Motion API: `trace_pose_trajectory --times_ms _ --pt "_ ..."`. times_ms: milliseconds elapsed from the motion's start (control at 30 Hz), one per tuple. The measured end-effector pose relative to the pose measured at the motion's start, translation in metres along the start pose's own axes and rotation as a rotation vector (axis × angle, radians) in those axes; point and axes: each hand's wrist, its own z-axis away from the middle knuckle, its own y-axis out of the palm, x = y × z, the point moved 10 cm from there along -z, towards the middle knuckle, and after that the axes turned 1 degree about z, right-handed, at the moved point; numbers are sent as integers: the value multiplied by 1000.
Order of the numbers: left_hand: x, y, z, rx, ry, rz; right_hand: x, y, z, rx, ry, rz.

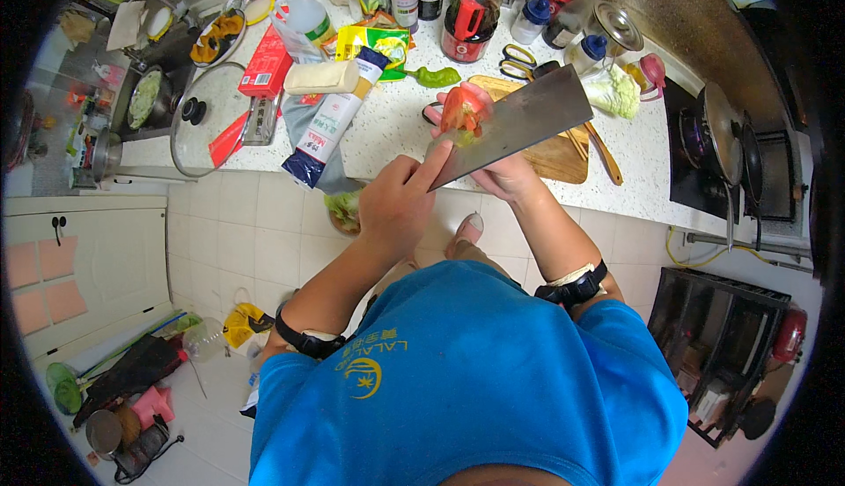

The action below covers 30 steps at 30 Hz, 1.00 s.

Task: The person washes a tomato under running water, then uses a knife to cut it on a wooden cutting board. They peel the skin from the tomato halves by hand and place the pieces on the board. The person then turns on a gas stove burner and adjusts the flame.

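My left hand [399, 202] grips a cleaver at its handle end, with the index finger laid along the base of the blade. The wide steel blade [535, 116] slants up to the right, above the counter edge and a wooden cutting board [554, 162]. Partly behind the blade, my right hand [505, 175] cups a red tomato [462, 106], its fingertips showing around the far side. The tomato's lower part looks cut or torn, though the blade hides some of it. Whether the blade touches the tomato, I cannot tell.
Beyond my hands lie a green pepper [432, 76], scissors [518, 57] and a cauliflower [614, 93]. A noodle packet [337, 116] and glass lid [211, 116] are to the left. A wooden utensil [604, 156] lies right, before a hob with a pan [719, 133].
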Motion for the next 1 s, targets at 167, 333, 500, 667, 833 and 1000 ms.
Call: trace_pose_trajectory --times_ms 167,333,500,667,833,1000 --pt "20 -24 3 -1 -117 320 20 -8 8 2 36 -19" --pt "70 -4 15 106 -567 770 24 3 10 175 115 -54" --pt "80 15 26 176 -681 928 21 5 8 194 131 -3" --pt "84 21 34 218 -680 903 20 5 9 163 160 24" --pt "86 22 34 222 -680 891 15 8 9 173 228 63" --pt "88 23 24 213 -679 962 1 13 14 176 328 115"
